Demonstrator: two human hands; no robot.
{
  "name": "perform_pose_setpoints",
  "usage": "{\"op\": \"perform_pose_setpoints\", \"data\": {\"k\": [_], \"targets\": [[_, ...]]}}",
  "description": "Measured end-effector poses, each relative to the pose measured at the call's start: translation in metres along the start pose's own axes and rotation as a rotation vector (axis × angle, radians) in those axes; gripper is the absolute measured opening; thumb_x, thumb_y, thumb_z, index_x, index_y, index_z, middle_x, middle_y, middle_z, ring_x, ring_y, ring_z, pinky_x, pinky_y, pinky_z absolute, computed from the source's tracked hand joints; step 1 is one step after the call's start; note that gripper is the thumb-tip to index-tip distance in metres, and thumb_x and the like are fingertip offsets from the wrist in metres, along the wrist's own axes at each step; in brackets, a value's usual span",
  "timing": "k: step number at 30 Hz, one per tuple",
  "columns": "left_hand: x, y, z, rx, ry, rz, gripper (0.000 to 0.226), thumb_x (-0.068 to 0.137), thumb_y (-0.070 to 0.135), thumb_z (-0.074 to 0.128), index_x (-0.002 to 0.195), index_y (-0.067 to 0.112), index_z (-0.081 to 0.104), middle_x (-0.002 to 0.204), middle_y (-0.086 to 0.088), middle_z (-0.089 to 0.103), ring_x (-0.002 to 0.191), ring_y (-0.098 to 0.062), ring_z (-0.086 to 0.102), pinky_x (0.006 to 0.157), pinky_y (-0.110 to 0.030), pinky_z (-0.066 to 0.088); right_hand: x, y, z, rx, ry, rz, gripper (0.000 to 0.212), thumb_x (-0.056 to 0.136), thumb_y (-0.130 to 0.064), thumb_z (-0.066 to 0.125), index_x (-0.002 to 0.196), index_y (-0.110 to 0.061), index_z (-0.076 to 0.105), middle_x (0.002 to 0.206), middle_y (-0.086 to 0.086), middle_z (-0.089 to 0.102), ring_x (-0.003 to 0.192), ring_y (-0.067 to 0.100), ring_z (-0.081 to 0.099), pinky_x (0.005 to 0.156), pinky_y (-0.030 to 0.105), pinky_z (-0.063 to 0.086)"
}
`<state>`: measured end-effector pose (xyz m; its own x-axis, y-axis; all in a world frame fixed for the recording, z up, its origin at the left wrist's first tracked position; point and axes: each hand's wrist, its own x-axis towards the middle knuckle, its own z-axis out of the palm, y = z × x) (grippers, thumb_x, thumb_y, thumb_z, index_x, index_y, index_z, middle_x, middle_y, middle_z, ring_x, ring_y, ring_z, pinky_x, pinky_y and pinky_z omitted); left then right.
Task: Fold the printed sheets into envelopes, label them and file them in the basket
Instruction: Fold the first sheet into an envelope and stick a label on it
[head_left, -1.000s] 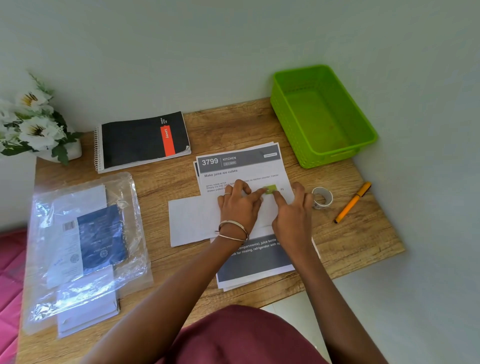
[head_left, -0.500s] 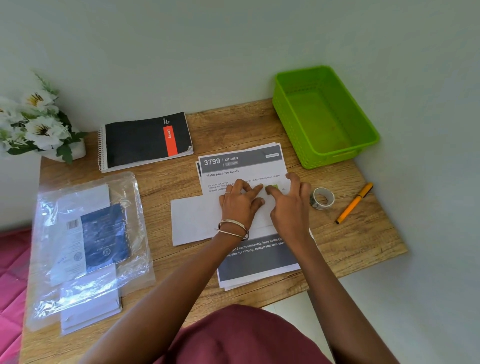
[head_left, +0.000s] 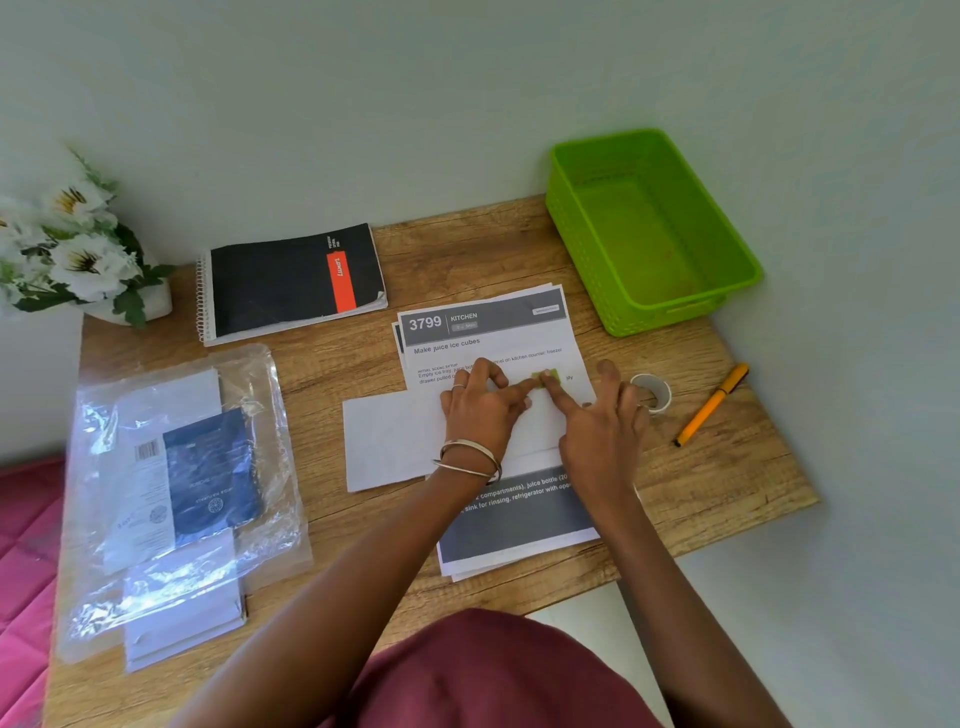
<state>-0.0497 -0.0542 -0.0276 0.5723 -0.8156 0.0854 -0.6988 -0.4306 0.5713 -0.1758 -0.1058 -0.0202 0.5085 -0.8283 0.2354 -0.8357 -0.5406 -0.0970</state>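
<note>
A folded white sheet (head_left: 389, 441) lies across a stack of printed sheets (head_left: 488, 332) headed "3799 KITCHEN" in the middle of the wooden table. A small green label (head_left: 548, 375) sits at the folded sheet's top edge. My left hand (head_left: 483, 410) rests on the fold, its index fingertip pressing the label's left end. My right hand (head_left: 597, 421) presses the label's right part with its index finger, the other fingers spread on the paper. The green basket (head_left: 660, 314) stands at the back right with nothing in it.
A tape roll (head_left: 652, 392) and an orange pen (head_left: 711, 405) lie right of my right hand. A black spiral notebook (head_left: 291, 280) lies at the back. A clear plastic bag of envelopes (head_left: 182, 493) covers the left side, with white flowers (head_left: 78, 244) in the far left corner.
Both index fingers slid over the green label, covering it half a second ago; now they have parted slightly and the label shows between them. The folded sheet has stayed in place.
</note>
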Motion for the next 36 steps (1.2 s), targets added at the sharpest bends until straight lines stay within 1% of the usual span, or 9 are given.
{"op": "perform_pose_setpoints", "data": {"k": [6,10,13,17,23,25,27,31,36], "targets": [[0.0,0.0,0.001,-0.014,0.001,-0.001,0.026,0.077,0.025,0.07,0.101,0.033,0.071,0.091,-0.008,0.053,0.086,-0.032,0.048,0.071,-0.035,0.027,-0.002,-0.009,0.002,0.005,0.02,0.006,0.049,0.08,-0.007,0.064,0.123,-0.031,0.062,0.132,0.017,0.039,0.103,0.033,0.033,0.074,0.044,0.043],[0.0,0.0,0.001,-0.006,-0.014,-0.003,0.026,0.078,0.026,0.069,0.103,0.035,0.07,0.092,-0.007,0.052,0.088,-0.03,0.047,0.072,-0.034,0.024,-0.001,0.003,-0.004,0.056,0.028,0.023,0.044,0.084,-0.015,0.05,0.122,-0.035,0.062,0.13,0.019,0.048,0.098,0.031,0.032,0.068,0.043,0.044],[0.0,0.0,0.001,-0.02,-0.008,0.001,0.026,0.077,0.026,0.07,0.101,0.034,0.071,0.09,-0.007,0.053,0.085,-0.031,0.048,0.071,-0.035,0.025,0.001,0.003,-0.004,0.042,0.061,0.046,0.043,0.082,-0.011,0.06,0.12,-0.031,0.064,0.128,0.018,0.046,0.097,0.031,0.032,0.069,0.043,0.044],[0.001,-0.002,0.002,-0.043,-0.004,0.011,0.025,0.074,0.024,0.071,0.098,0.031,0.072,0.087,-0.008,0.054,0.082,-0.033,0.05,0.069,-0.036,0.029,-0.001,-0.006,0.0,0.058,0.053,-0.06,0.042,0.08,-0.008,0.061,0.117,-0.025,0.067,0.126,0.014,0.033,0.101,0.033,0.033,0.07,0.045,0.045],[0.002,-0.002,-0.002,-0.089,-0.06,-0.006,0.034,0.08,0.025,0.068,0.113,0.017,0.066,0.097,-0.014,0.057,0.097,-0.034,0.049,0.076,-0.032,0.021,0.01,-0.003,-0.002,0.082,0.021,-0.039,0.049,0.077,-0.003,0.069,0.118,-0.029,0.065,0.127,0.02,0.042,0.101,0.033,0.031,0.071,0.046,0.045],[0.002,-0.002,-0.002,-0.083,-0.074,-0.008,0.038,0.082,0.027,0.066,0.118,0.016,0.063,0.1,-0.014,0.056,0.101,-0.033,0.047,0.077,-0.032,0.021,0.006,-0.009,-0.001,0.091,0.007,-0.09,0.049,0.077,-0.003,0.067,0.119,-0.028,0.065,0.128,0.017,0.037,0.102,0.033,0.032,0.072,0.046,0.046],[0.001,-0.001,-0.003,-0.082,-0.082,-0.012,0.039,0.083,0.027,0.065,0.12,0.016,0.062,0.1,-0.015,0.056,0.102,-0.033,0.047,0.076,-0.031,0.02,0.001,-0.008,-0.001,0.088,-0.006,-0.112,0.051,0.077,-0.003,0.065,0.121,-0.029,0.064,0.127,0.016,0.034,0.1,0.033,0.033,0.071,0.045,0.046],[0.001,0.001,-0.005,-0.084,-0.092,-0.033,0.039,0.084,0.028,0.063,0.122,0.017,0.06,0.103,-0.014,0.055,0.105,-0.031,0.045,0.076,-0.029,0.017,0.0,0.0,-0.007,0.109,0.008,0.012,0.047,0.079,-0.006,0.067,0.12,-0.031,0.065,0.127,0.02,0.046,0.1,0.031,0.031,0.068,0.044,0.045],[0.0,0.0,-0.004,-0.124,-0.094,-0.052,0.039,0.083,0.028,0.065,0.12,0.017,0.062,0.1,-0.013,0.055,0.101,-0.029,0.047,0.078,-0.03,0.024,-0.005,-0.01,-0.009,0.172,0.014,-0.052,0.043,0.073,0.0,0.07,0.109,-0.024,0.072,0.121,0.014,0.041,0.101,0.029,0.032,0.072,0.043,0.044]]}}
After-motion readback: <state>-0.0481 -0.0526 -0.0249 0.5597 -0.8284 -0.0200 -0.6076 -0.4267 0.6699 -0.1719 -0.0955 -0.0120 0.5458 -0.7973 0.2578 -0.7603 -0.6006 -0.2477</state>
